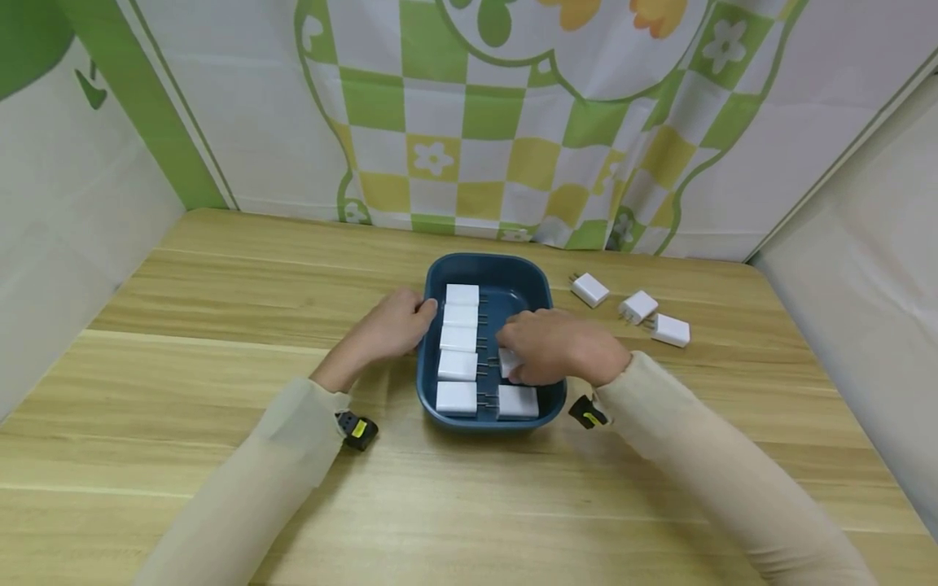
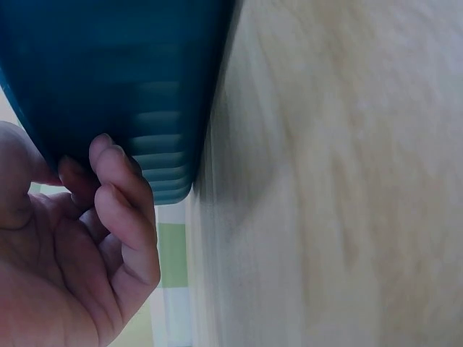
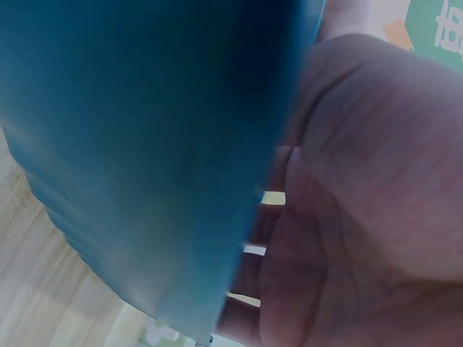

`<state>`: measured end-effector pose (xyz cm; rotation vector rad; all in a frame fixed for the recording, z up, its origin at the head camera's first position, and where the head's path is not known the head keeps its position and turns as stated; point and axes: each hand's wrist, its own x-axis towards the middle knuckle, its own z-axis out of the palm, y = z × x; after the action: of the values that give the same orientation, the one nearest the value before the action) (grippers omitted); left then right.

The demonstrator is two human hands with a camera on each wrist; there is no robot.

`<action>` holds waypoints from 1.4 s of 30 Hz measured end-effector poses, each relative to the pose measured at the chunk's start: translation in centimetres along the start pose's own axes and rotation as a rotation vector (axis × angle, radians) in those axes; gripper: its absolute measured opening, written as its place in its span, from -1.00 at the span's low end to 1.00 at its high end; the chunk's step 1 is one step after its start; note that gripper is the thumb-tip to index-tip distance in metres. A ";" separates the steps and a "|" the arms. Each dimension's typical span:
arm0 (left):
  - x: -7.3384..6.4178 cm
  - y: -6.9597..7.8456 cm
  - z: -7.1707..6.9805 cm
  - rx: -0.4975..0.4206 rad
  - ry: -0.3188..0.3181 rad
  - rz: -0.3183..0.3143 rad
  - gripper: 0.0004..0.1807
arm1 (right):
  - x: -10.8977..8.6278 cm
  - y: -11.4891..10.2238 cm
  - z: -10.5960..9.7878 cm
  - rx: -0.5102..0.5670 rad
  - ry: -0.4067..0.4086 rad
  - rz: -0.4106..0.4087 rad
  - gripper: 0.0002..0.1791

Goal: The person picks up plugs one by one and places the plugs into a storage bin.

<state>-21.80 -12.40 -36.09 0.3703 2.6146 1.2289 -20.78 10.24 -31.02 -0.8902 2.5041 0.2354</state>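
Note:
A dark blue plastic bin [image 1: 484, 425] stands on the table. Its left side holds a column of several white charger plugs [image 1: 459, 338], prongs pointing right. One more white charger plug [image 1: 517, 403] lies at the near right, its prongs facing left. My left hand [image 1: 399, 323] grips the bin's left rim; in the left wrist view its curled fingers [image 2: 123, 195] rest against the outer wall. Reaching over the right rim, my right hand [image 1: 560, 346] pinches a charger plug [image 1: 507, 363] inside the bin. The right wrist view shows the wall hiding these fingertips.
Three loose charger plugs, one nearest the bin [image 1: 589, 290], another in the middle [image 1: 638, 306] and one farther right [image 1: 670, 330], lie on the wooden table [image 1: 293, 293]. Behind the table hangs a checkered curtain [image 1: 498, 114].

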 end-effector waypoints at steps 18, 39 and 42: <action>-0.1 0.0 0.0 0.000 -0.001 0.002 -0.51 | 0.6 -0.2 0.6 -0.048 0.033 0.015 -0.53; -0.1 0.0 0.1 0.007 0.016 -0.005 -0.51 | -0.1 0.3 0.0 0.102 -0.019 -0.048 -0.74; -0.1 0.1 0.1 0.009 0.017 -0.003 -0.51 | -0.1 0.3 0.0 0.113 -0.026 -0.048 -0.78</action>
<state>-21.73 -12.33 -36.08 0.3592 2.6350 1.2255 -20.92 10.56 -30.94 -0.8939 2.4424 0.0885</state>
